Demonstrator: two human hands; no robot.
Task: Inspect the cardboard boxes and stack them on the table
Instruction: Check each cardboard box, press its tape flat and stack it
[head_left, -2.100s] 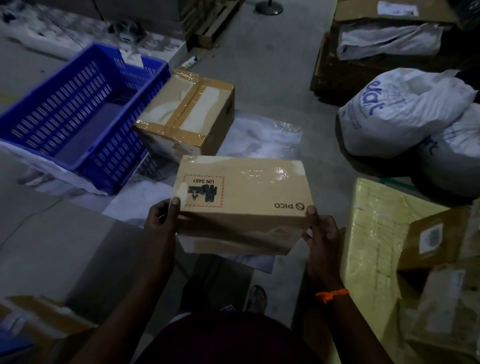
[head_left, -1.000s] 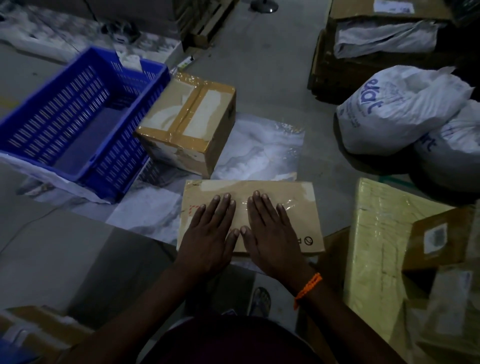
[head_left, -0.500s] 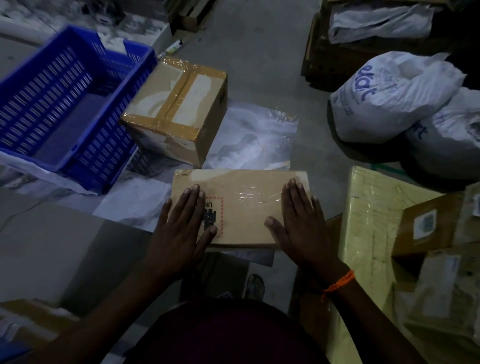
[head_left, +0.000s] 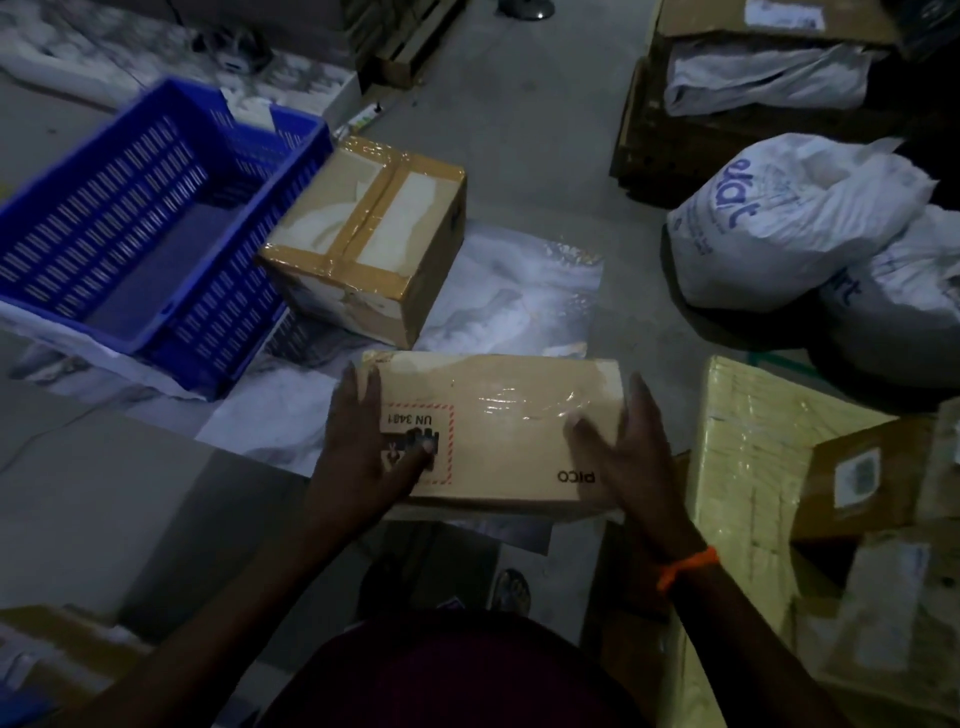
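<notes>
A flat cardboard box (head_left: 498, 436) printed "PICO", with a red-bordered UN 3481 label, lies low in front of me over a plastic sheet. My left hand (head_left: 369, 447) grips its left end, thumb resting on the label. At the right end my right hand (head_left: 634, 457), with an orange wristband, has its fingers down the side and its thumb on the taped top. A second, taller cardboard box (head_left: 369, 234) sealed with brown tape stands just behind, apart from both hands.
A blue slotted plastic crate (head_left: 218, 332) stands at the left, touching the taped box. White printed sacks (head_left: 789, 218) lie at the right. A yellow film-wrapped carton (head_left: 748, 467) and a small labelled box (head_left: 857, 478) crowd the right side. Crumpled plastic sheet (head_left: 519, 296) covers the floor.
I lowered the PICO box from in front of me, pressed both palms flat on its top, then slid my hands apart; now each hand grips one end of it.
</notes>
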